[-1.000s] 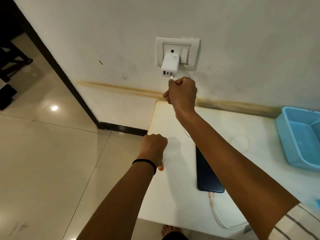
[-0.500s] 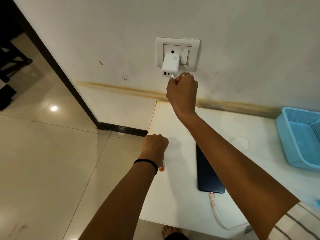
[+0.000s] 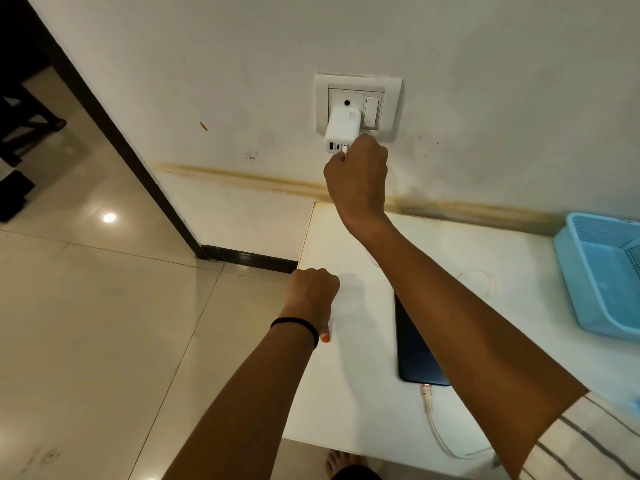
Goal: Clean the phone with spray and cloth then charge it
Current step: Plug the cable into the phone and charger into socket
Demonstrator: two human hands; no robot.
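Phone (image 3: 414, 344) flat on table (image 3: 363, 403), cabled | our right hand (image 3: 358, 178) grip pinches plug (image 3: 345, 151) at charger (image 3: 343, 131) | left hand (image 3: 313, 292) fisted, holding nothing.

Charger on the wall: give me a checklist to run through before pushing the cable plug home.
1. Charger seated in the wall socket: ok.
2. Right hand has a grip on the cable plug: ok.
3. Plug tip lined up with a charger port: cannot tell, fingers hide it.
4. Other cable end in the phone: ok.
5. Phone flat on the table: ok.
6. Wall switch on: cannot tell.
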